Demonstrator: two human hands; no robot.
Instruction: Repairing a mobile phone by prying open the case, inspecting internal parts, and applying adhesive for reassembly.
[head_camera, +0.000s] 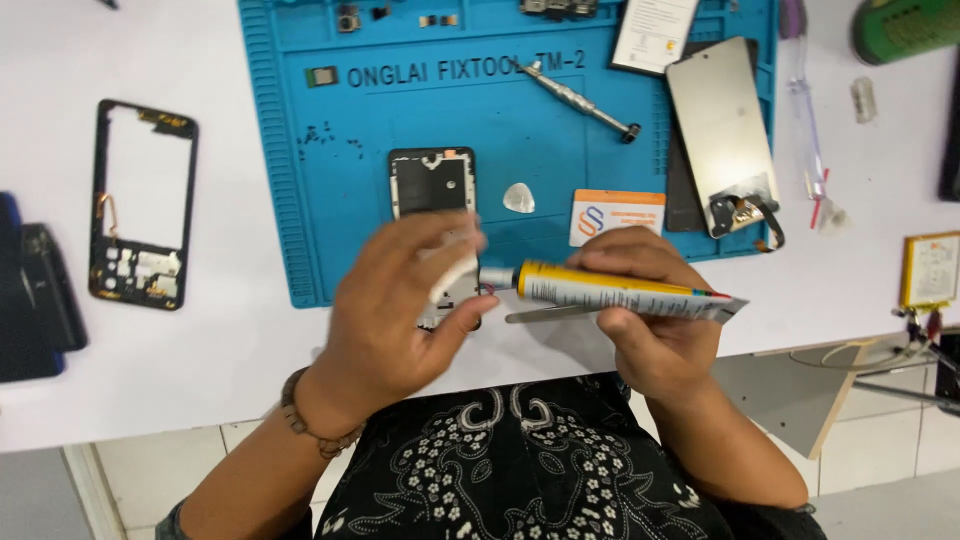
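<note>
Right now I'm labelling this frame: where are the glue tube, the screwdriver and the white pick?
glue tube (610, 288), head view, yellow body.
screwdriver (580, 98), head view, mid-shaft.
white pick (518, 198), head view, its centre.

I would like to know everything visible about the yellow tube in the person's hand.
The tube is a slim squeeze tube, yellow along the top and pale along its side, with small coloured print. It looks like soft metal or plastic. Its tail end is flat and crimped, pointing right; its silvery neck points left. It lies nearly level, above the edge of the white table. The right hand holds it around the middle, and the left hand, blurred, is at its neck.
</note>
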